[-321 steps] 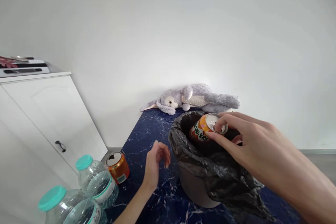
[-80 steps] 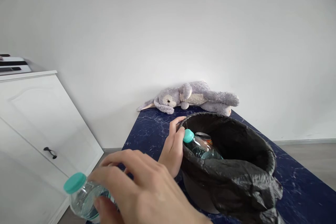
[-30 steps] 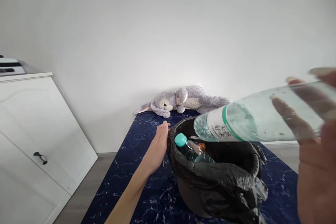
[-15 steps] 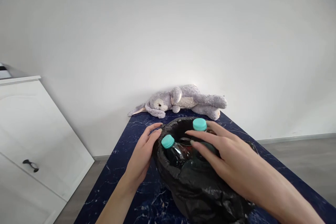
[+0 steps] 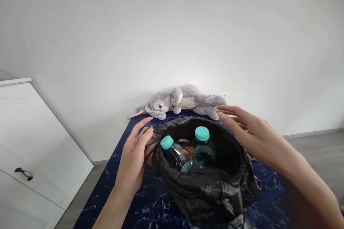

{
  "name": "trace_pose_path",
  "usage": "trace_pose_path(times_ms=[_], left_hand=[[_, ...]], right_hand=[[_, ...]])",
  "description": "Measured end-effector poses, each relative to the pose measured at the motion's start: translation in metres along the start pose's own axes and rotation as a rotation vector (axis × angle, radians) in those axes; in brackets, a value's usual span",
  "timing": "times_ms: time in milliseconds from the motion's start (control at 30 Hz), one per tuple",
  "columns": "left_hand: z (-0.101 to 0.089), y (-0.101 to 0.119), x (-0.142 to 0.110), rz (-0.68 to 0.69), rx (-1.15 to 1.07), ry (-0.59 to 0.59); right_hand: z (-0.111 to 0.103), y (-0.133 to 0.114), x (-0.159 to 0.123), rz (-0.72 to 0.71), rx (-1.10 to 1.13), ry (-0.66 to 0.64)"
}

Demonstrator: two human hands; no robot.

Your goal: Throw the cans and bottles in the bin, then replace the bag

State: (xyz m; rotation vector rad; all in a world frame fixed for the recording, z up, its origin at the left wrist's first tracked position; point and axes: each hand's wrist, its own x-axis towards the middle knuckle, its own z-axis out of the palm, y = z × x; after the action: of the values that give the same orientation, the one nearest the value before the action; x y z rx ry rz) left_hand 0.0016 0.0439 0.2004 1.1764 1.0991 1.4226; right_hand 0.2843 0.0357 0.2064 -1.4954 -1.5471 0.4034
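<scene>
A black trash bag stands with its mouth spread wide, apparently lining a container whose sides are hidden. Inside lean two clear plastic bottles with turquoise caps, a left bottle tilted and a right bottle more upright. Between them shows the metal rim of a can. My left hand holds the bag's left edge, thumb inward, the film stretched toward it. Beyond the bag's right rim, my right hand hovers with fingers apart and nothing in them.
The bag is on a dark blue marbled table. A grey plush bunny lies on its side at the far edge, against a white wall. To the left stands a white cabinet with a black handle.
My right hand has come out of the bag mouth, away from the right bottle, and moved right and up. The mouth is wider, and my left hand has shifted slightly left.
</scene>
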Motion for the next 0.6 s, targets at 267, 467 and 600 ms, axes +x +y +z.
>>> trace_pose_path(times_ms=[267, 467, 600], left_hand=[[-0.001, 0.006, -0.007, 0.094, 0.046, 0.123], [-0.002, 0.022, -0.016, 0.142, 0.033, 0.296], [0.003, 0.035, -0.023, 0.134, -0.061, 0.361]], right_hand=[[0.014, 0.032, 0.018, 0.294, 0.293, -0.321], [0.02, 0.018, 0.016, 0.185, 0.406, -0.499], [0.025, 0.016, 0.017, 0.177, 0.441, -0.47]])
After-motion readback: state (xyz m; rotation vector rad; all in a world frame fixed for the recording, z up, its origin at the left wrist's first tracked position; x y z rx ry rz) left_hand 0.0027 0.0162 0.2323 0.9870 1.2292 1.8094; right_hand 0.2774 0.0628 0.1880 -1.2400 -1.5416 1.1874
